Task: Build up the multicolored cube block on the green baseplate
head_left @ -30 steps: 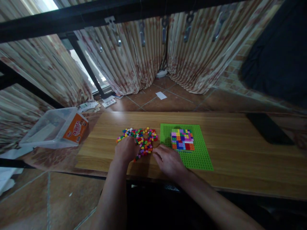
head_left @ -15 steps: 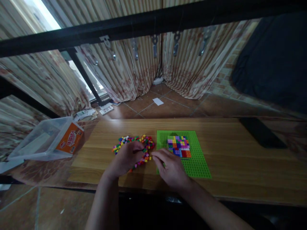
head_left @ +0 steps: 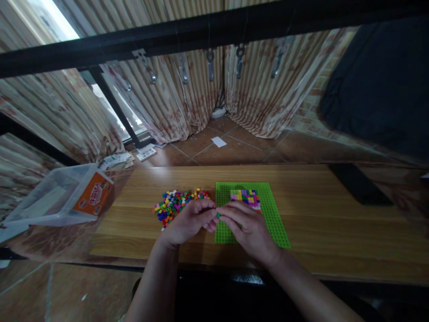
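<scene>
My left hand [head_left: 196, 218] and my right hand [head_left: 248, 227] meet fingertip to fingertip over the left edge of a green studded baseplate [head_left: 275, 223]. Between the tips is a small green toy brick [head_left: 218, 215], pinched by both hands; the fingers cover much of it. Behind my right hand, a patch of multicoloured bricks [head_left: 246, 197] is set on the baseplate, its near part hidden. A loose pile of small coloured bricks [head_left: 172, 203] lies to the left, partly behind my left hand.
The wooden table [head_left: 335, 232] carries a dark flat object [head_left: 360, 184] at the right. Off its left end stands a clear plastic bin [head_left: 50, 194] with an orange label. A black bar [head_left: 187, 33] with metal hooks crosses above, in front of curtains.
My left hand has moved right, away from the brick pile, to meet my right hand's fingertips. A green brick now shows between them. The view has shifted slightly.
</scene>
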Available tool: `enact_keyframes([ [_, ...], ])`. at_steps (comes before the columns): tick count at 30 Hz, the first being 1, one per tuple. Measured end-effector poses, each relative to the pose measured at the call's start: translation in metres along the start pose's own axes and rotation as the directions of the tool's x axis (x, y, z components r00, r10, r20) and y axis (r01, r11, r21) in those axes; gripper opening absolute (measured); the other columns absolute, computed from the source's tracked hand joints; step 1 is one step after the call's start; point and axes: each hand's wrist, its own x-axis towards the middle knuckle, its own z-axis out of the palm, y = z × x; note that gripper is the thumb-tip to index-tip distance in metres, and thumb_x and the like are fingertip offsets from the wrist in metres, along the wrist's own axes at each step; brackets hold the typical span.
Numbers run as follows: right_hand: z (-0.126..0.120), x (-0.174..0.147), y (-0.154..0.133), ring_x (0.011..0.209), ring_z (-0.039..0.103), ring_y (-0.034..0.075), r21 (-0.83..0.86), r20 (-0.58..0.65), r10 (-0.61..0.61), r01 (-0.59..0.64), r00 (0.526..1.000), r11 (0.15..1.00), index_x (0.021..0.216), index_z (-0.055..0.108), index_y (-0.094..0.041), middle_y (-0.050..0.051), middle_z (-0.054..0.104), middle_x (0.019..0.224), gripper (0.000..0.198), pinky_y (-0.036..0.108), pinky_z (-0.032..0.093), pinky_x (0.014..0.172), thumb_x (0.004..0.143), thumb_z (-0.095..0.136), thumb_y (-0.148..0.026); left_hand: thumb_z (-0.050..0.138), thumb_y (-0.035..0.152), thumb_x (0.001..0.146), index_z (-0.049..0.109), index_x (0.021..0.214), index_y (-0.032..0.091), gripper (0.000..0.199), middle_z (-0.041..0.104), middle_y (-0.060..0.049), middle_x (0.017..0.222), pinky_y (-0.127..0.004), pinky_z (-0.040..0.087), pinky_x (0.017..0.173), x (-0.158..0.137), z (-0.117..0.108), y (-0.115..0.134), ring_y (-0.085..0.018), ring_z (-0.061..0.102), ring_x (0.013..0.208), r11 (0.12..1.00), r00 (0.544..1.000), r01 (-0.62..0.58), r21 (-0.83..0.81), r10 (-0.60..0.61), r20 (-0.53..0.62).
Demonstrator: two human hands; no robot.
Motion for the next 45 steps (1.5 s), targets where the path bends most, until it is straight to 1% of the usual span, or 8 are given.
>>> enact_keyframes([
  [4,-0.012,-0.001,0.005,0.09,0.065,0.017,-0.064,0.02,0.005,-0.004,1.0,0.998,0.102,0.071,-0.023,0.006,0.069,0.096,0.016,0.033,0.054,0.082,0.094,0.057,-0.022,0.068,0.052,0.078,0.062,0.076,0.013,0.04,0.062,-0.001,0.065,-0.022,0.048,0.057,0.008,0.012,-0.003,-0.009,0.058,0.057,0.999,0.999,0.036,-0.04,-0.036,-0.001],
  [7,-0.024,-0.001,0.016,0.094,0.064,0.019,-0.044,-0.022,0.097,-0.098,0.995,0.994,0.095,0.073,-0.026,0.005,0.067,0.098,0.013,0.035,0.053,0.084,0.092,0.06,-0.026,0.066,0.048,0.079,0.062,0.075,0.013,0.035,0.062,-0.001,0.067,-0.021,0.046,0.055,0.014,0.017,-0.004,-0.009,0.057,0.056,0.999,0.996,0.036,-0.001,-0.036,-0.076],
  [11,-0.043,-0.001,0.037,0.094,0.063,0.021,-0.006,-0.184,0.334,-0.341,0.924,0.94,0.088,0.076,-0.028,0.004,0.065,0.099,0.011,0.04,0.051,0.085,0.085,0.068,-0.036,0.065,0.038,0.077,0.061,0.071,0.014,0.025,0.059,0.001,0.063,-0.019,0.04,0.051,0.023,0.016,-0.008,-0.008,0.052,0.053,1.0,0.966,0.001,0.023,0.005,-0.258],
  [14,-0.046,-0.004,0.046,0.099,0.061,0.023,0.005,-0.197,0.412,-0.419,0.89,0.908,0.083,0.077,-0.03,0.004,0.064,0.103,0.013,0.045,0.047,0.092,0.081,0.071,-0.041,0.063,0.036,0.077,0.061,0.071,0.015,0.022,0.055,0.002,0.059,-0.02,0.038,0.05,0.028,0.016,-0.016,-0.009,0.05,0.053,0.999,0.947,-0.021,0.046,0.034,-0.319],
  [20,-0.023,-0.009,0.038,0.112,0.054,0.027,-0.02,-0.147,0.396,-0.403,0.907,0.915,0.08,0.078,-0.032,0.004,0.063,0.116,0.005,0.05,0.043,0.098,0.078,0.074,-0.035,0.061,0.032,0.078,0.066,0.076,0.015,0.018,0.057,0.001,0.062,-0.021,0.037,0.053,0.036,0.029,-0.03,-0.01,0.049,0.057,0.988,0.95,-0.032,0.153,0.078,-0.302],
  [26,-0.009,-0.008,0.038,0.115,0.05,0.029,-0.094,-0.229,0.376,-0.405,0.898,0.91,0.076,0.077,-0.031,0.005,0.061,0.121,0.002,0.052,0.042,0.098,0.076,0.075,-0.03,0.06,0.034,0.078,0.064,0.074,0.016,0.019,0.055,0.002,0.059,-0.022,0.034,0.052,0.04,0.039,-0.03,-0.009,0.045,0.053,0.998,0.965,-0.027,0.063,0.042,-0.259],
  [40,-0.014,-0.005,0.036,0.116,0.05,0.031,-0.115,-0.231,0.395,-0.428,0.889,0.897,0.076,0.072,-0.026,0.008,0.06,0.119,0.006,0.054,0.042,0.098,0.073,0.076,-0.027,0.064,0.032,0.076,0.065,0.07,0.016,0.018,0.057,0.003,0.056,-0.022,0.035,0.051,0.046,0.045,-0.029,-0.01,0.047,0.052,0.994,0.937,-0.036,0.101,0.068,-0.341],
  [45,-0.02,-0.007,0.04,0.116,0.052,0.029,-0.078,-0.203,0.412,-0.434,0.888,0.897,0.084,0.072,-0.027,0.007,0.06,0.119,0.007,0.053,0.042,0.1,0.08,0.069,-0.032,0.062,0.032,0.078,0.066,0.071,0.015,0.018,0.057,0.003,0.054,-0.022,0.034,0.049,0.046,0.048,-0.027,-0.01,0.047,0.049,0.993,0.932,-0.021,0.118,0.062,-0.356],
])
